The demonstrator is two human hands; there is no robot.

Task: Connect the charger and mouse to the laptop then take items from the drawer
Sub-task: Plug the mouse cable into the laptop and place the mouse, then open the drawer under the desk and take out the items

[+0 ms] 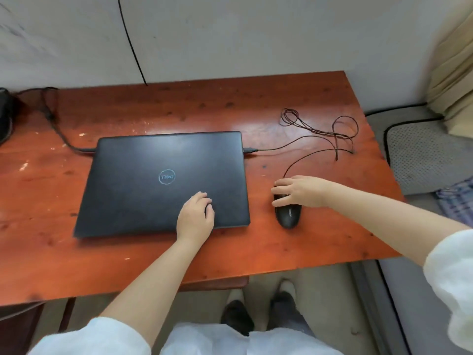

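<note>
A closed black laptop [163, 183] lies on the red wooden table [256, 252]. A charger cable [64, 142] is plugged into its left side. On its right side sits a USB plug [250, 150], whose thin cable [320, 135] loops across the table to a black mouse [288, 216]. My left hand [195, 216] rests on the laptop lid near its front edge, fingers curled. My right hand [299, 192] lies over the front half of the mouse and grips it.
A black cable [130, 42] runs down the wall behind the table. A dark object [5, 116] sits at the table's far left edge. To the right stands a grey cushioned seat [425, 160]. My feet [261, 313] show below the table's front edge.
</note>
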